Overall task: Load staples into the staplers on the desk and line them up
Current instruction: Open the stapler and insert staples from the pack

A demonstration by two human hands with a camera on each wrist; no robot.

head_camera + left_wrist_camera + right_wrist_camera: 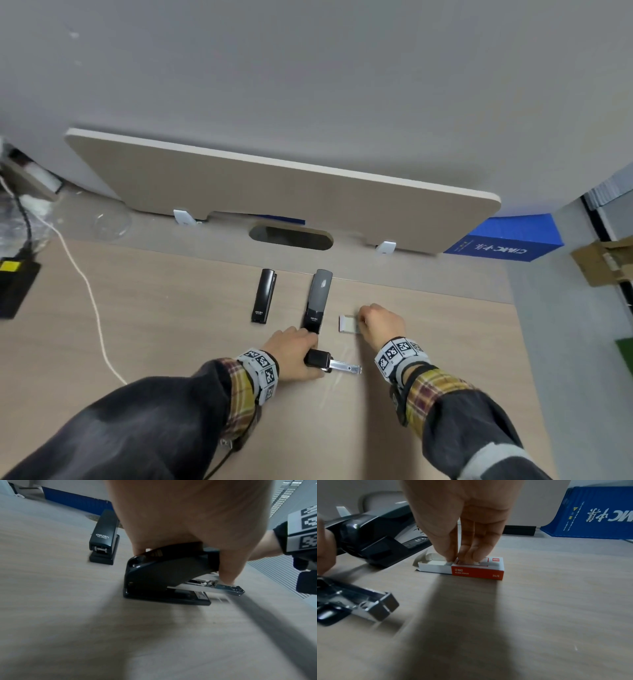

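Three staplers out on the pale wood-grain table point(171, 325). Left hand point(294, 353) wrapped around the small glossy black stapler point(164, 574) nearest the body, holding it down, its shiny metal staple tray point(346, 368) slid out toward the right and looking empty, though too blurry to swear by. Right hand point(380, 322) down on the little red-and-white cardboard staple box point(471, 568), just right of the staplers; thumb and fingertips point(467, 557) pinching at something right where the white inner drawer pokes out of the red sleeve. Probably grabbing a strip of staples, but can't actually make out a strip.

Further back: a slim black closed stapler point(263, 296) on the left and a bigger grey-and-black long stapler point(317, 301) beside it, both lying roughly parallel, pointing away. No telling from here whether either is already loaded.

So progress-wise: early to middle, best guess. Tray open, staples being fetched, nothing dropped in yet. Still to go: strip into the tray, tray pushed shut, same check or refill for the other two, then nudging all three into a neat row, since the near one sits sideways compared to the rest.
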